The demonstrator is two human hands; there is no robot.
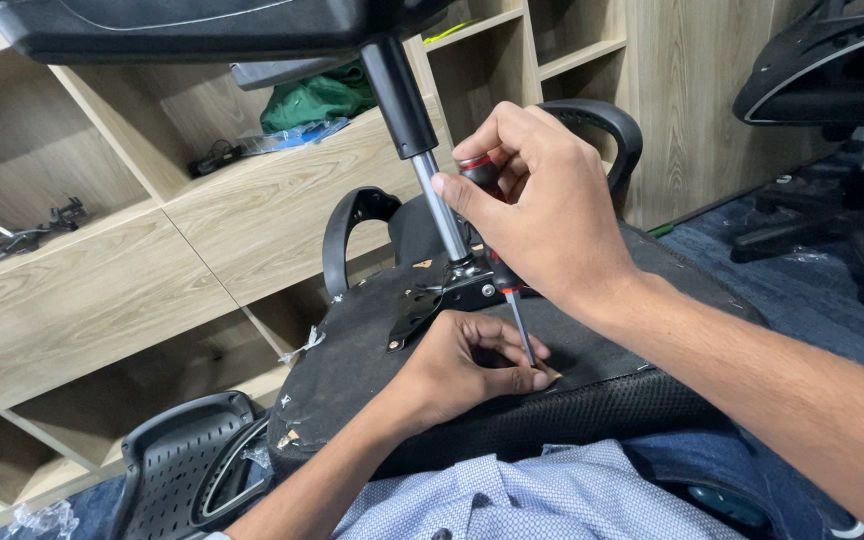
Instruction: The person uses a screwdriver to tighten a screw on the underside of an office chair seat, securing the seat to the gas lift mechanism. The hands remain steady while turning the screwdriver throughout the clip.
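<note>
I see an upturned office chair seat (pixel 372 350) lying across my lap, its black underside facing up, and I place everything else from it. My right hand (pixel 542 215) hovers above the middle of the seat with its grip clamped on the handle of a screwdriver (pixel 512 300), a dark handle with a red band; the thin metal shaft points down and its tip meets the underside of the seat just in front of the metal mounting plate (pixel 452 290). My left hand (pixel 467 365) rests on the seat's underside right at that tip, its fingers curled together around the shaft's lower end, pinching at something I cannot make out. The plate is bolted near the centre of the seat, and the gas cylinder (pixel 417 140) rises from it at a tilt, black above and bare metal below, up to a black chair base (pixel 202 25) at the top of the view. Two curved black armrests (pixel 592 125) stand on the far side of the seat. A black mesh backrest part (pixel 177 460) lies on the floor just left of the seat. Beyond the seat stands a wooden shelf unit (pixel 152 260), with a green cloth (pixel 317 95) in one compartment. Well to the right of the seat stands another black office chair (pixel 832 100).
</note>
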